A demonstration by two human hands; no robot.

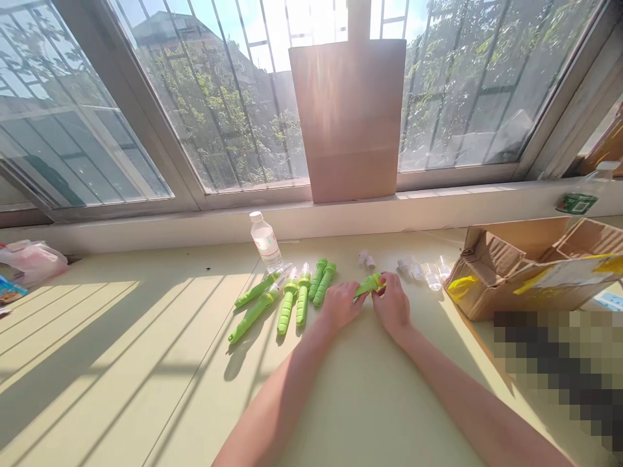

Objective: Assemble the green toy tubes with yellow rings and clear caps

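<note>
A green ribbed tube (368, 284) is held between both hands above the table. My left hand (342, 302) is closed round its lower end, and my right hand (392, 300) pinches its wider, yellowish end. Just left of my left hand lie two green tubes (322, 283) without clear tops. Further left, several green tubes (288, 305) with clear tops lie side by side. Beyond my hands are small clear pieces with whitish ends (366, 259). Several clear plastic cups (431, 275) lie to the right of my right hand.
A water bottle (266, 241) stands behind the green tubes. An open cardboard box (530, 275) with yellow tape is at the right, with a green-labelled bottle (586, 189) behind it. Pink plastic bag (36, 261) at far left. A cardboard sheet (353, 123) leans against the window.
</note>
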